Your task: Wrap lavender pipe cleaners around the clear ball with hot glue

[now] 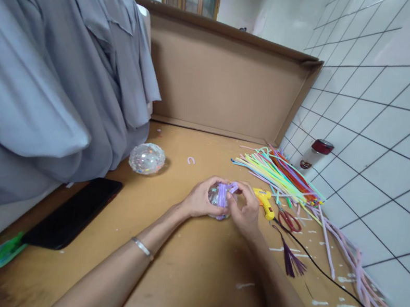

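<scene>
A small clear ball (214, 193) with coloured specks is held low over the table's middle. Purple pipe cleaners (222, 195) run side by side across it in a band, with a loop standing out at the upper right. My left hand (200, 197) is wrapped round the ball's left side, thumb along its near edge. On the other side my right hand (246, 209) is closed in a pinch at the purple loop, its thumb on the band. A second clear ball (147, 159) with coloured bits rests apart on the left.
Right of my hands lie a yellow glue gun (265, 202) with a black cord, red-handled scissors (288, 220), a dark purple tassel (292, 260) and a heap of coloured pipe cleaners (281, 172). A jar (313, 154) stands by the tiled wall. At left are a black phone (73, 212) and grey cloth (44, 72).
</scene>
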`<action>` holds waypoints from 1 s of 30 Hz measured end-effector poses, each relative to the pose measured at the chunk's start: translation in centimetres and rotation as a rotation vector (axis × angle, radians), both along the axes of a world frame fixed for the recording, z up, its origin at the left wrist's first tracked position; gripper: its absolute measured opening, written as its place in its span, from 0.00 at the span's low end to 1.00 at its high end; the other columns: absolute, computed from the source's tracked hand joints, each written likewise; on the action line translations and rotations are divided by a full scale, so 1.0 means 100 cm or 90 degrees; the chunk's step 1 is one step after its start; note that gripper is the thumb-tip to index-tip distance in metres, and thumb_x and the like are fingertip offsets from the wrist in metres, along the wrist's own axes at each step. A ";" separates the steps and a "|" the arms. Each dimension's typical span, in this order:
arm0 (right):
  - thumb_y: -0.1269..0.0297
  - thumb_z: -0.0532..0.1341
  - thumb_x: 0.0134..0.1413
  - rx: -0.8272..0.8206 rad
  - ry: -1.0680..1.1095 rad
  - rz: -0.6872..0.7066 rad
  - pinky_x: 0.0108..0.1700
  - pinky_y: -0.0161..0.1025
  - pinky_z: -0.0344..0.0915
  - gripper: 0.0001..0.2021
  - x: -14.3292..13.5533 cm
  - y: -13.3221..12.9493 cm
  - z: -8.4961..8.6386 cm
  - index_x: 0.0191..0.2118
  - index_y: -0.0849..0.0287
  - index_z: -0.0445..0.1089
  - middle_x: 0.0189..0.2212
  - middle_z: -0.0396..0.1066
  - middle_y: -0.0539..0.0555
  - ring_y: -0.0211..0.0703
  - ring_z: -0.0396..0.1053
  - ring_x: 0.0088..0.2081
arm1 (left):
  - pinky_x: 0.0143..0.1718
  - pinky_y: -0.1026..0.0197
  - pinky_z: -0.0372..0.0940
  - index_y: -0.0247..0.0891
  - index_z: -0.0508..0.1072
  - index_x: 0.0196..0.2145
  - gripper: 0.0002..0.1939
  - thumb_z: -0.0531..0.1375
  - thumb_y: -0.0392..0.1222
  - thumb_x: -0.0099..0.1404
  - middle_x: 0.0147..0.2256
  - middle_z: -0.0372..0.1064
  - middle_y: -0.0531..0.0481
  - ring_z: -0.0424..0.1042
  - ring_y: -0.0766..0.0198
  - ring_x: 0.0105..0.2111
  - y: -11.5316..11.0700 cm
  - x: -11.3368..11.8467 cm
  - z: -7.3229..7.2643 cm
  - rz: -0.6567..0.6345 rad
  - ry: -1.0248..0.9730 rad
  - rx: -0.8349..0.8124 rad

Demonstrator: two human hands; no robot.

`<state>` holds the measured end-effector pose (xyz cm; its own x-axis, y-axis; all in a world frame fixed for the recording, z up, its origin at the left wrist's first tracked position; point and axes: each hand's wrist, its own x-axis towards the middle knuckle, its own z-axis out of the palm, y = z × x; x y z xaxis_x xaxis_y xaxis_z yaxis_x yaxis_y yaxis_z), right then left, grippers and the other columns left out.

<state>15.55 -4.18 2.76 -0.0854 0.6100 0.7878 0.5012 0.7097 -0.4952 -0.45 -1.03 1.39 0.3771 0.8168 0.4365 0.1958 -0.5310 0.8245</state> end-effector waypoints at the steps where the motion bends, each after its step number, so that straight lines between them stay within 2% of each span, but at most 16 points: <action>1: 0.67 0.58 0.56 -0.004 -0.003 0.001 0.40 0.41 0.66 0.08 0.001 0.000 0.001 0.43 0.56 0.67 0.35 0.69 0.54 0.43 0.67 0.37 | 0.51 0.55 0.66 0.39 0.67 0.49 0.34 0.70 0.43 0.43 0.48 0.71 0.47 0.72 0.56 0.47 0.000 0.000 -0.001 -0.001 0.006 0.004; 10: 0.66 0.57 0.57 -0.014 -0.050 0.032 0.39 0.40 0.67 0.05 0.010 0.003 0.009 0.38 0.56 0.70 0.33 0.72 0.54 0.44 0.70 0.37 | 0.55 0.55 0.64 0.42 0.67 0.51 0.35 0.70 0.43 0.43 0.50 0.70 0.48 0.71 0.55 0.49 0.000 0.000 -0.001 -0.034 0.016 0.025; 14: 0.71 0.56 0.57 0.050 -0.092 0.032 0.36 0.39 0.67 0.06 0.012 0.004 0.009 0.37 0.56 0.70 0.30 0.72 0.53 0.41 0.71 0.34 | 0.54 0.54 0.64 0.39 0.68 0.50 0.35 0.70 0.42 0.42 0.49 0.70 0.47 0.71 0.55 0.49 0.002 0.000 0.000 -0.046 0.014 0.008; 20: 0.77 0.53 0.56 0.157 -0.113 0.006 0.34 0.38 0.68 0.12 0.009 0.004 0.004 0.36 0.55 0.70 0.30 0.72 0.53 0.40 0.71 0.32 | 0.53 0.55 0.65 0.41 0.69 0.49 0.37 0.71 0.39 0.38 0.49 0.71 0.48 0.71 0.54 0.48 0.003 0.001 -0.002 -0.041 0.024 -0.002; 24: 0.77 0.53 0.55 0.177 -0.096 -0.023 0.34 0.38 0.69 0.12 0.007 0.003 0.002 0.35 0.54 0.71 0.30 0.71 0.53 0.40 0.71 0.33 | 0.52 0.55 0.66 0.41 0.69 0.49 0.38 0.71 0.38 0.38 0.48 0.72 0.49 0.72 0.54 0.47 0.002 0.001 -0.001 -0.037 0.039 -0.011; 30: 0.74 0.56 0.56 0.186 -0.075 -0.061 0.35 0.40 0.69 0.09 0.002 -0.005 0.012 0.34 0.53 0.71 0.30 0.72 0.51 0.41 0.71 0.33 | 0.51 0.55 0.66 0.42 0.69 0.49 0.37 0.71 0.41 0.38 0.47 0.72 0.49 0.72 0.54 0.46 0.002 0.001 0.001 -0.037 0.043 -0.012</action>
